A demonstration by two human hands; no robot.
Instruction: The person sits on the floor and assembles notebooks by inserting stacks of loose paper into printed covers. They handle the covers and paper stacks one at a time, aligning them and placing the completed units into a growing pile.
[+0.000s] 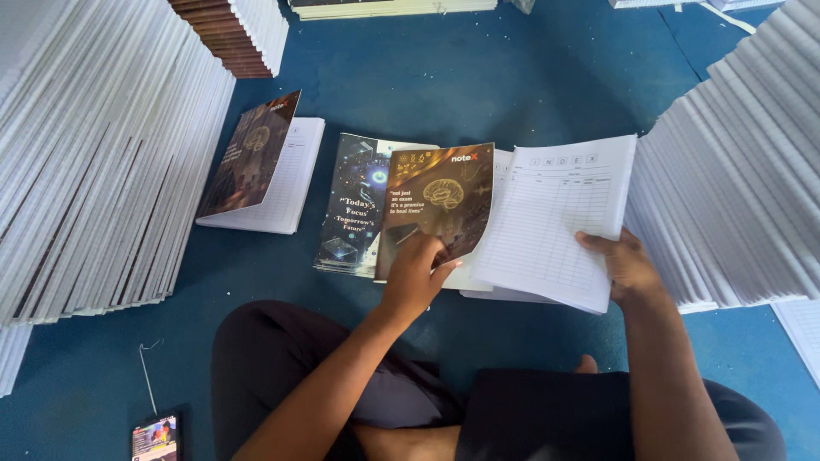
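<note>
Fingers of the left hand [416, 275] press down, bunched together, on the lower edge of a glossy dark cover sheet printed with a golden brain [437, 205], which lies just ahead of those fingers with its long axis running away from the person, tilted slightly to the right. Over on the other side, the right hand [628, 266] is clamped on the near right edge of a white ruled-paper notebook block with an index table on its top page [551, 218], thumb on top and the other fingers hidden beneath, lifting that side off the blue floor mat [444, 77]. Cover and block touch, the cover's right edge overlapping the block's left side, so the left hand is clearly the nearer one to the cover. Beneath the cover peeks a second dark cover sheet with a starry pattern [352, 209], its right part hidden. How many sheets lie under there cannot be told. Off to the left rests another notebook with its dark cover raised [256, 166], and tall leaning rows of white notebook blocks [102, 162] flank both sides, cut off by the frame. A phone with a lit screen [155, 437] sits by the left knee, partly cropped.
</note>
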